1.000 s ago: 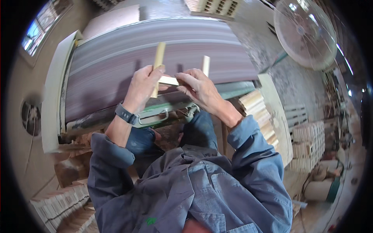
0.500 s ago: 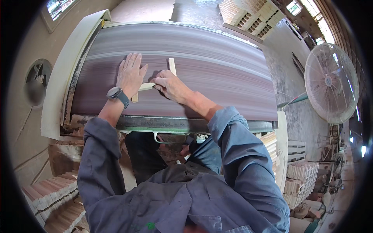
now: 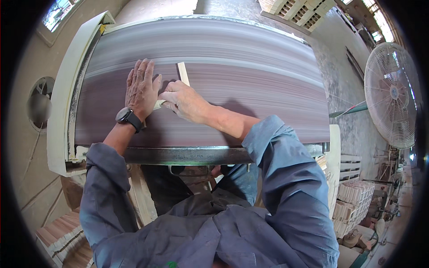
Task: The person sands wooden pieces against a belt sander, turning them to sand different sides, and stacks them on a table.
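- Wooden frame piece [image 3: 183, 74]: pale, yellowish, made of narrow straight bars; much of it covered. Located over the sanding belt [image 3: 250, 89], left of the belt's middle; contact with the belt hidden beneath the hands.
- Right bar of the piece: bare far end, squared, slanting toward the far left, with a dark shadow along its left edge.
- Crossbar [image 3: 158, 104]: short pale length showing between the hands.
- Left bar [image 3: 144, 124]: only a sliver shows, beside the left wrist.
- Left hand [image 3: 142, 89]: laid flat, palm down, fingers extended, pressed over the left bar and hiding most of it.
- Right hand [image 3: 181, 102]: fingers curled, pinching the piece at the crossbar; blocks the view of the right bar's near part.
- Sanding belt: wide, purple-grey, streaked lengthwise, paler toward the far side.
- Wristwatch [image 3: 124, 115]: black, on the left wrist, near the left bar.
- Side guard [image 3: 73, 94]: cream, along the belt's left end.
- Front rail [image 3: 192, 156]: dark, along the near edge, partly covered by the right sleeve [image 3: 286, 165].
- Pedestal fan [image 3: 392, 96]: round wire cage, right of the belt, well apart from the piece.
- Stacked wooden parts [image 3: 355, 198]: near right.
- Wood stack [image 3: 297, 12]: pale, slotted, far right.
- Wood pile [image 3: 67, 234]: reddish-brown and pale, near left.
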Tool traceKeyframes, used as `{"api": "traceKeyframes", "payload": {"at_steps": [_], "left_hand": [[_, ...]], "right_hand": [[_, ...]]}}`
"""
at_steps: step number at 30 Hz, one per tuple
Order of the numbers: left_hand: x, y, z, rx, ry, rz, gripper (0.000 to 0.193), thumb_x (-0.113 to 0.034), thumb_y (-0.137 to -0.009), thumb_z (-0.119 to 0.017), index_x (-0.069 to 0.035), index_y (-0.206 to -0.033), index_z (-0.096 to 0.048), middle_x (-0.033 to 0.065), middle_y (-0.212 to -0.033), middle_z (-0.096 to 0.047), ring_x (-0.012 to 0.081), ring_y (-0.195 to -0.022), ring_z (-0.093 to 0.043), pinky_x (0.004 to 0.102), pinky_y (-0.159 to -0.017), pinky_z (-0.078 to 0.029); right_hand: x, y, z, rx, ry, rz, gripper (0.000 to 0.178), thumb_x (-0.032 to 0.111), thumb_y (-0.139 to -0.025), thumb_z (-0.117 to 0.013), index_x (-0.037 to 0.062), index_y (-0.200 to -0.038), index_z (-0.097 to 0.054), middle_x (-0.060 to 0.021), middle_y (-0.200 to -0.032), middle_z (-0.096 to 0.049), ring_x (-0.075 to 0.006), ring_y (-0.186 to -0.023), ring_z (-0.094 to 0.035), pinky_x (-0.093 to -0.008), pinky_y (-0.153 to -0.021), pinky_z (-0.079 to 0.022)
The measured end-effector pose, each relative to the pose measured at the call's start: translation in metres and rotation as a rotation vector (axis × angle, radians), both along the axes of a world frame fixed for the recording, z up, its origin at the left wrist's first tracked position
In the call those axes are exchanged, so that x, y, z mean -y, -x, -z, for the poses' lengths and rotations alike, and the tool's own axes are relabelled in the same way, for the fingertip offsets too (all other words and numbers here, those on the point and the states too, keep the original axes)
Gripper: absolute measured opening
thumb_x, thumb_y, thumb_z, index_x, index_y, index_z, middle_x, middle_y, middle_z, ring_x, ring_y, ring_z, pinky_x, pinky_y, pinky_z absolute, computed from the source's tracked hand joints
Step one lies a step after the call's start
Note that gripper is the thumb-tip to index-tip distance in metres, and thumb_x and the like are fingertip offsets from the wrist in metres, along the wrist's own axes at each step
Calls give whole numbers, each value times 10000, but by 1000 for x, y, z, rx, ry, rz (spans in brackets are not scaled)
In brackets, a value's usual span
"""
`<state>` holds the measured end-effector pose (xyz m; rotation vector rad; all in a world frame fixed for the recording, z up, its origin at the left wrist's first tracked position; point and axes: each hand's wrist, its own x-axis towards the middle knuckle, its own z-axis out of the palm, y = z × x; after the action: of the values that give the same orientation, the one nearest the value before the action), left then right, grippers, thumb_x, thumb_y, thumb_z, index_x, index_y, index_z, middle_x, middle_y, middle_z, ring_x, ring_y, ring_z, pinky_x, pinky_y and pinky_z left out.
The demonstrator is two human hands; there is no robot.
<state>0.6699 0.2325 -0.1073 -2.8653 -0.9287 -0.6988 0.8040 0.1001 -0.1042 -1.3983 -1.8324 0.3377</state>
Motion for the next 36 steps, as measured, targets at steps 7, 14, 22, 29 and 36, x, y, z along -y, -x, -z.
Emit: {"api": "traceKeyframes", "payload": {"at_steps": [7,14,22,29,36], "left_hand": [[28,-42,-5,-40,4,63,547,-324,-967,-520,-54,-1428,-404,175,-1492,-381,314,-1431,-283,450,-1172,-205],[45,-83,-5,-50,42,129,537,-326,-975,-508,-57,-1428,-404,185,-1491,-378,323,-1434,-273,457,-1171,-209],[41,-145,-3,-10,13,193,542,-317,-962,-521,-44,-1417,-413,192,-1459,-411,336,-1405,-319,456,-1155,-238],[76,-184,-5,-9,53,264,516,-307,-962,-501,-13,-1383,-446,194,-1437,-439,336,-1388,-345,458,-1144,-254],[144,-144,-6,132,141,423,476,-315,-961,-500,-25,-1338,-484,190,-1373,-495,349,-1343,-397,475,-1106,-297]], "right_hand": [[32,-36,-4,-34,87,33,137,86,-861,-657,48,-993,-654,-112,-919,-543,-296,-906,-503,-408,-825,-437],[52,-74,-6,-51,92,45,126,78,-853,-664,37,-971,-649,-102,-900,-539,-293,-907,-499,-404,-825,-431],[57,-126,-4,15,40,128,207,82,-860,-671,22,-1057,-650,-104,-924,-571,-283,-920,-536,-402,-847,-446],[98,-149,-6,59,-5,217,235,125,-880,-657,14,-1086,-645,-116,-916,-577,-290,-911,-554,-397,-831,-459],[176,-98,-23,123,139,302,232,137,-891,-652,40,-1101,-648,-126,-928,-564,-298,-929,-551,-394,-825,-466]]}}
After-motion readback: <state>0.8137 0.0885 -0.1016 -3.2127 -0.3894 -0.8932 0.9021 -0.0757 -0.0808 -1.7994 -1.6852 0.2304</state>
